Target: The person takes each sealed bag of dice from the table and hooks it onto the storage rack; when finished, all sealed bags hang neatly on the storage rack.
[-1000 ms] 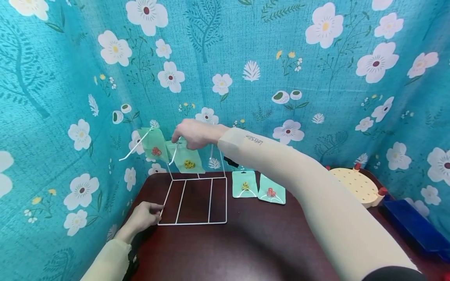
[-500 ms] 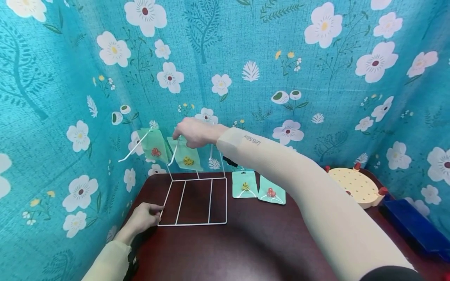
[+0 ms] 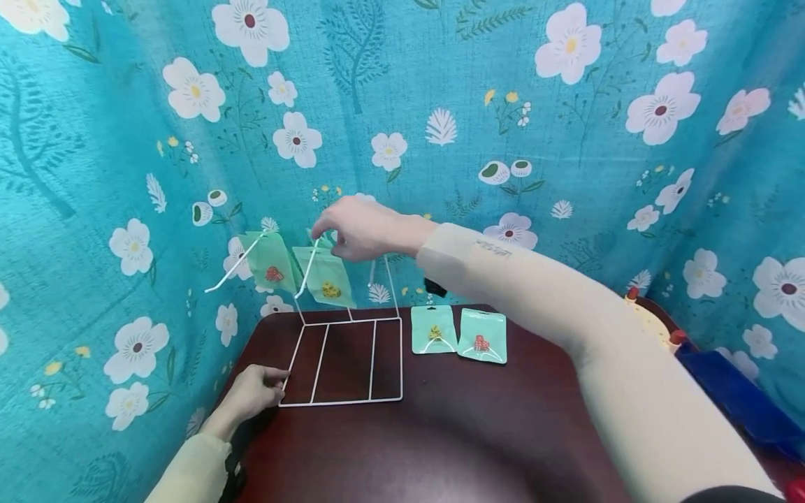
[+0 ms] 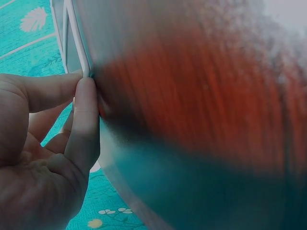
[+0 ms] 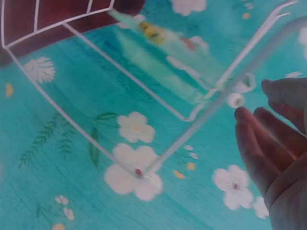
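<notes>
A white wire rack (image 3: 339, 403) stands at the table's left, with hooks sticking out from its upright back. My left hand (image 3: 251, 392) pinches the rack's front left base wire between thumb and fingers, as the left wrist view shows close up. On one hook hangs a green pouch with yellow dice (image 3: 330, 290); my right hand (image 3: 365, 227) is just above it. In the right wrist view, a gap separates the right fingertips (image 5: 242, 115) from the hanging pouches and hook. A green pouch with red dice (image 3: 274, 273) hangs on the hook farther left.
Two more green pouches lie on the dark table (image 3: 440, 426) right of the rack: one with yellow dice (image 3: 434, 330), one with red dice (image 3: 481, 342). A cream round piece with red pegs (image 3: 654, 325) and a blue tray (image 3: 742, 398) are at the right. Flowered cloth hangs behind.
My right hand has let go of the yellow-dice pouch and lifted slightly up and right, leaving the pouch hanging on the hook. My left hand keeps its grip on the rack.
</notes>
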